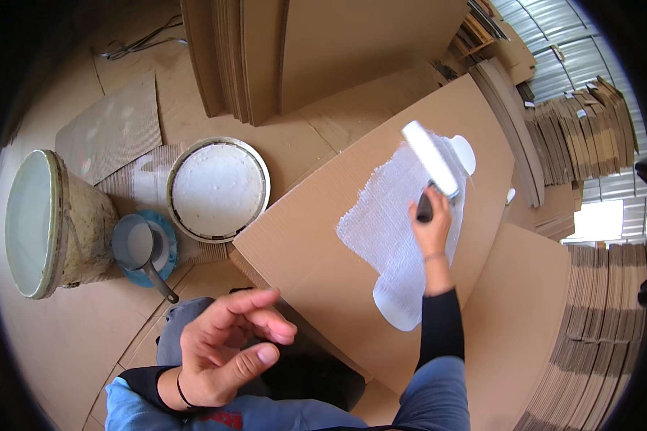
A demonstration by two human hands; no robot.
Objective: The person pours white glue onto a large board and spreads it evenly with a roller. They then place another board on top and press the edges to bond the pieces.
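Hovering nearest the body, the left hand [226,345] is empty, palm turned up, fingers loosely curled and half open, touching nothing; a dark band sits at its wrist. Just beyond its fingertips lies the near corner of a large cardboard sheet [316,251]. Further out, the right hand [431,226] is closed around the dark handle of a paint roller [430,158], whose white sleeve rests on the sheet above the knuckles. Under and around that hand spreads a patch of white glue [392,223], rough-textured, with a smooth wet pool at its near end. Left of the left hand stands a small grey cup with a ladle [140,248] on a blue lid. Beyond it, a round white bucket lid [218,188]; further left, a large stained bucket [57,223]. Beyond everything, stacked cardboard [323,50] leans upright.
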